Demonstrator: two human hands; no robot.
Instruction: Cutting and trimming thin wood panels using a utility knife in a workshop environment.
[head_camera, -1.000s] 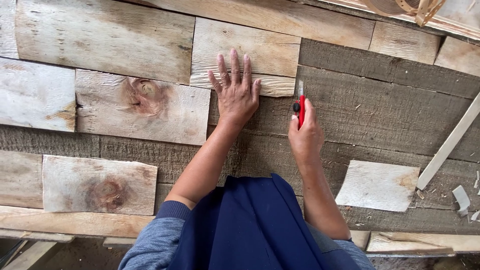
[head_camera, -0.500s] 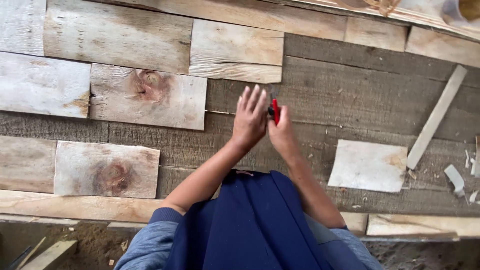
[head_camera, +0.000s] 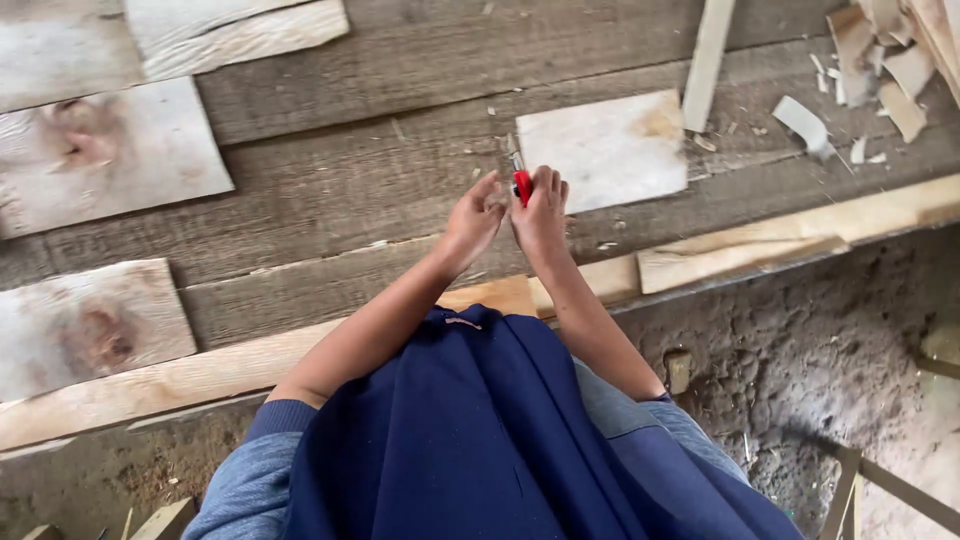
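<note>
In the head view the right hand is closed around a small red knife, held above the grey wooden planks just left of a pale square board. The left hand sits right beside it with fingers loosely curled toward the knife's tip; it seems to touch the tool, though the blade is too small to tell. Wood shavings lie well apart at the upper right, and a pale wood strip runs along the plank edge.

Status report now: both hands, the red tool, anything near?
Right hand grips red tool. Left hand touching it. Pale board just beyond.
</note>
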